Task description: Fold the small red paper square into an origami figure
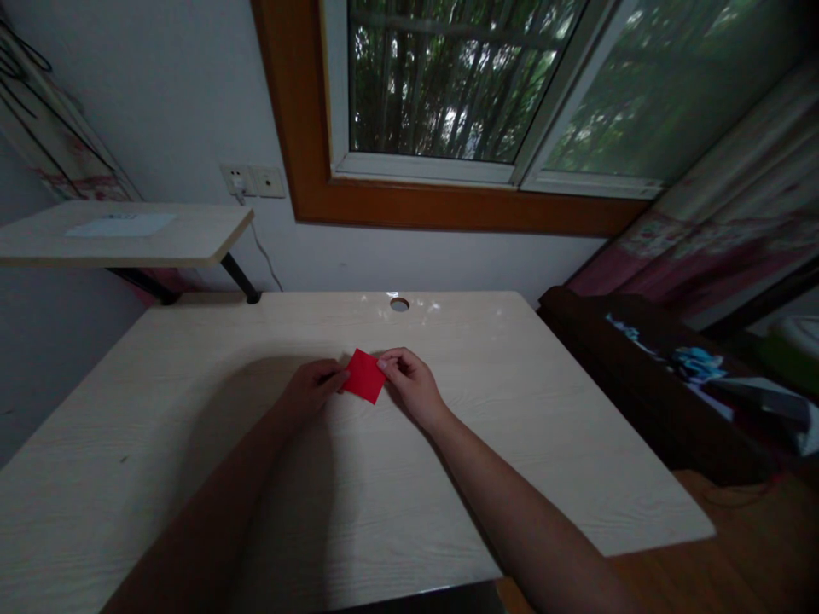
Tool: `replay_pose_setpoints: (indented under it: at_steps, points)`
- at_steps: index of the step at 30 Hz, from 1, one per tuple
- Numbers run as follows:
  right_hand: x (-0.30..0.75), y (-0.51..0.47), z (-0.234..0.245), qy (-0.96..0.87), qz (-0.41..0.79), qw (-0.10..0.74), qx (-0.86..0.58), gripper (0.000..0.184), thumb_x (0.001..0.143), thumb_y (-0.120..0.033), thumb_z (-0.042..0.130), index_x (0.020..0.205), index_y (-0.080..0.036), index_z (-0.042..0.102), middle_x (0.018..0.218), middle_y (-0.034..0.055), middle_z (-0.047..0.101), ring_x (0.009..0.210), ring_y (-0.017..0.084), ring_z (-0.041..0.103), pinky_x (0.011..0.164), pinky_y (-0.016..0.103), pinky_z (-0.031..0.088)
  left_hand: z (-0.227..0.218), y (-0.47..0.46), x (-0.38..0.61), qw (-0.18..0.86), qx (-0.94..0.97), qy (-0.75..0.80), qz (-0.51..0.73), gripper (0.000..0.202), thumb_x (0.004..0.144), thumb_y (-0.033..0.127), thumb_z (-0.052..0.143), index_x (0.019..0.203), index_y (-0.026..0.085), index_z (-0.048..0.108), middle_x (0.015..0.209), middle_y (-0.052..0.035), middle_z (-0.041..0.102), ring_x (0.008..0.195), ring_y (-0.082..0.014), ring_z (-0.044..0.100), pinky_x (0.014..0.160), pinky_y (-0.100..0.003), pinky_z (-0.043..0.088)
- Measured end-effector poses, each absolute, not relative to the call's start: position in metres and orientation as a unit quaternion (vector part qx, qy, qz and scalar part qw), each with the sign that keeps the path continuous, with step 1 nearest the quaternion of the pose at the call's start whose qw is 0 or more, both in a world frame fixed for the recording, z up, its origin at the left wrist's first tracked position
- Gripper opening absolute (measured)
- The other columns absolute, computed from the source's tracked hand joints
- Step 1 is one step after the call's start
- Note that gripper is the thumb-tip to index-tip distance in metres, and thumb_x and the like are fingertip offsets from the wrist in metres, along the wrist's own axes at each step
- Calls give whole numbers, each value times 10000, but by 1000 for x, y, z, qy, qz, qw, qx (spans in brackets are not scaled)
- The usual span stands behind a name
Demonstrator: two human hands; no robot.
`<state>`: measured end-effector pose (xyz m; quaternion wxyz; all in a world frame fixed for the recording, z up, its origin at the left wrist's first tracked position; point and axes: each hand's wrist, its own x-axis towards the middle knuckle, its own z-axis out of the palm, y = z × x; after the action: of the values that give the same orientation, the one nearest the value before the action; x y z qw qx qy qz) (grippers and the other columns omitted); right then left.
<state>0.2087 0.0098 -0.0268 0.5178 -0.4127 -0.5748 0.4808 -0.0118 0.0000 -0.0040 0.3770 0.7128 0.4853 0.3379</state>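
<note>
Just above the centre of the frame, a small, flat, bright-red square of paper-like sheet (pixel 365 376) is held cornerwise over the pale wood-grain tabletop (pixel 543 435). The left hand (pixel 313 388) pinches its left corner, thumb and fingertips pressed together on it; the right hand (pixel 413 379) grips the upper-right edge between thumb and forefinger — its other fingers curled close behind. No lettering shows on the red face. At upper left, a white paper sheet (pixel 121 225) on the pale raised shelf (pixel 214 232) bears dark marks — too small to read.
</note>
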Motion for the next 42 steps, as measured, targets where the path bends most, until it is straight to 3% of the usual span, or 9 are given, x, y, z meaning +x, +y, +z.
replay_pose_setpoints:
  at_steps: [4, 10, 22, 28, 36, 42]
  points:
    - [209, 11, -26, -569, 472, 536, -408, 263, 832, -413, 689, 1018, -231, 655, 795, -1, 630, 695, 144, 560, 674, 267, 469, -7, 0, -13, 365, 728, 481, 326, 343, 893, 398, 530, 658, 156, 591, 630, 14, 575, 612, -134, 508, 608, -239, 378]
    - [208, 13, -26, -552, 476, 561, -392, 429, 794, -364, 729, 1174, -264, 558, 798, -27, 625, 664, 130, 565, 653, 256, 445, -13, 2, -15, 381, 738, 467, 304, 327, 882, 397, 543, 688, 148, 630, 647, 2, 605, 624, -138, 538, 603, -231, 390]
    - [207, 10, -22, -538, 502, 559, -383, 423, 787, -311, 748, 1166, -268, 566, 777, -29, 640, 696, 141, 586, 688, 275, 435, -13, 5, -15, 373, 764, 443, 286, 383, 907, 401, 488, 663, 130, 603, 653, 5, 575, 642, -133, 514, 621, -226, 379]
    - [207, 11, -24, -545, 502, 557, -374, 389, 791, -314, 746, 1139, -264, 581, 741, -39, 626, 675, 134, 570, 673, 271, 425, -10, 3, -15, 371, 748, 465, 293, 336, 896, 426, 516, 876, 144, 699, 839, -39, 697, 782, -187, 608, 729, -263, 462]
    - [207, 9, -22, -560, 494, 543, -385, 346, 801, -318, 734, 1108, -245, 591, 739, -31, 644, 669, 136, 572, 693, 280, 436, -13, 3, -16, 381, 733, 471, 310, 284, 867, 391, 564, 880, 149, 712, 816, -40, 694, 774, -189, 619, 743, -283, 489]
    - [207, 8, -22, -575, 484, 535, -386, 349, 807, -340, 729, 1112, -242, 590, 728, -27, 635, 675, 146, 582, 705, 291, 453, -18, 3, -16, 451, 688, 450, 348, 366, 869, 340, 598, 1187, 163, 635, 915, -53, 688, 832, -188, 632, 770, -294, 487]
